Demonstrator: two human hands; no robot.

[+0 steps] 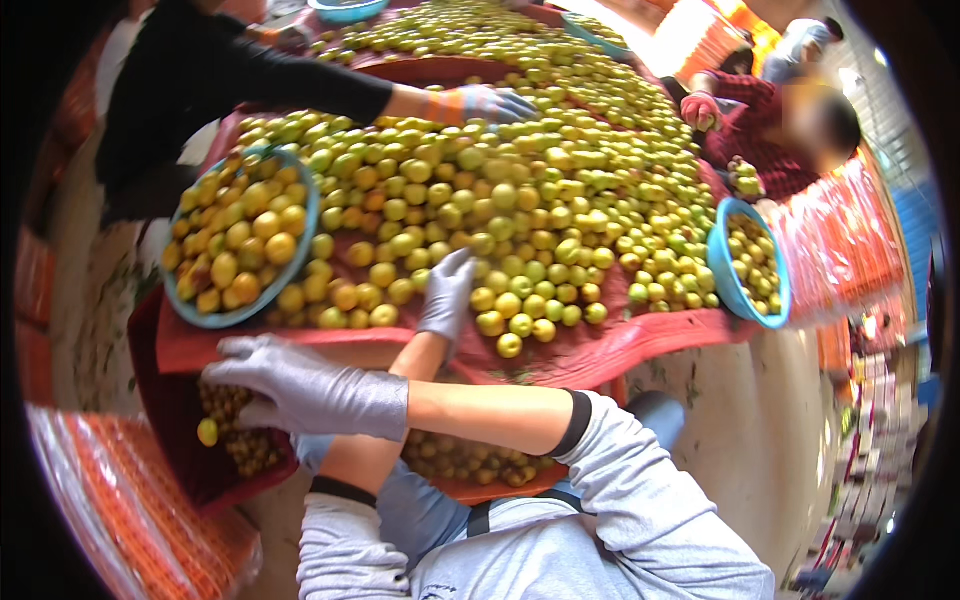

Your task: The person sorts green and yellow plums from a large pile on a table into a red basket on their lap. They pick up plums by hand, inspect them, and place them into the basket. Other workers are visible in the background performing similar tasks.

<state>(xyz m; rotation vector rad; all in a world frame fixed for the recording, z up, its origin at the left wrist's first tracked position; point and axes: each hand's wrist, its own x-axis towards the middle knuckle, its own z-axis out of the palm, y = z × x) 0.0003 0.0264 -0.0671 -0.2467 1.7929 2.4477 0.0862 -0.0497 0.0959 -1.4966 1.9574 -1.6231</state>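
Note:
Many round yellow-green fruits [420, 171] lie on a table covered in red cloth [600, 352]. My forearms cross. My left hand [448, 292], in a grey glove, reaches among the fruits near the table's front edge; its palm is hidden, so a hold cannot be told. My right hand [300, 382], in a like glove, is spread over a dark red crate [176, 450] at the lower left, which has small brownish fruits [251, 446] in it. A single yellow-green fruit [208, 432] shows just beyond its fingers, apart from them.
Blue basins of fruit stand at the left [311, 225] and right [720, 259] edges. A co-worker's gloved hand [487, 105] reaches across from the upper left. Another person [757, 112] sits at the right. Below my arms is an orange container [480, 491] of fruits. Wrapped orange crates [142, 502] stand lower left.

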